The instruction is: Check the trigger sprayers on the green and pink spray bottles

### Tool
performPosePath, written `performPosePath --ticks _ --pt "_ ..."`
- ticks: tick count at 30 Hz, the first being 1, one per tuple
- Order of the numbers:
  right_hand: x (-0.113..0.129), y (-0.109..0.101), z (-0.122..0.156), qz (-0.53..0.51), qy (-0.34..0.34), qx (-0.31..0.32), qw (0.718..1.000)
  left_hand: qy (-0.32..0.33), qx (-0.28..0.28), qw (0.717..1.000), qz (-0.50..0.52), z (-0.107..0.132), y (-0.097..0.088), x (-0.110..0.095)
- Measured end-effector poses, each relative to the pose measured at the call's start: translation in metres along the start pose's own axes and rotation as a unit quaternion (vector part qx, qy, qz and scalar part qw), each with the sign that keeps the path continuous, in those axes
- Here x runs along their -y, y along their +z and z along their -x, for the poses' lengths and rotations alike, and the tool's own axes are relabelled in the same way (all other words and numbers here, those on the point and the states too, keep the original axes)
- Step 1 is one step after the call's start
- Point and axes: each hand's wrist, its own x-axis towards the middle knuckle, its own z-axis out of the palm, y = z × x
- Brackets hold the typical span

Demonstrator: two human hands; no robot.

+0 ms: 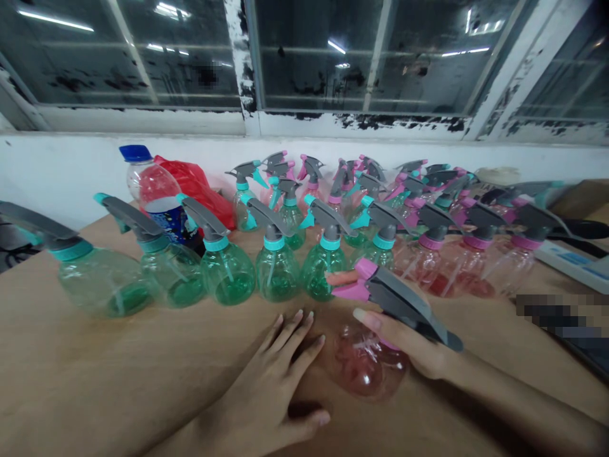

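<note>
My right hand (pixel 423 346) is wrapped round the neck of a pink spray bottle (pixel 366 365), its grey and pink trigger head pointing left. The bottle's clear pinkish body tilts just above or against the table; I cannot tell which. Flat on the wooden table, my left hand (pixel 278 374) lies with its fingers spread, left of that bottle and holding nothing. Ahead of both hands stands a row of spray bottles. Those on the left, such as a green spray bottle (pixel 278 273), have teal collars and green liquid low inside. To the right, pink spray bottles (pixel 431 270) have pink collars.
More green and pink spray bottles crowd behind the front row. A large blue-capped drink bottle (pixel 152 184) and a red plastic bag (pixel 195 184) stand at the back left. A white device (pixel 578 266) and a dark, partly blurred object (pixel 571 343) lie at the right.
</note>
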Motion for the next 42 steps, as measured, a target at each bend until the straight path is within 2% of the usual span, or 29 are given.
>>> performPosePath --ticks 14,25,36,42 --pt "0.0041 -0.0026 -0.0037 0.063 -0.027 0.012 0.998 -0.002 0.012 1.000 -0.011 0.0004 -0.0027 -0.0007" --pt "0.0034 -0.0021 -0.0012 0.041 -0.008 0.005 0.999 -0.009 0.010 1.000 -0.004 0.0003 -0.0006 -0.0003" --pt "0.0023 0.0016 -0.0005 -0.038 0.016 -0.003 0.999 -0.012 0.017 1.000 0.001 -0.0004 -0.0026 -0.0018" --pt "0.0049 0.0006 -0.0013 -0.023 0.004 -0.004 1.000 -0.009 0.014 1.000 0.001 -0.0002 -0.0027 -0.0009"
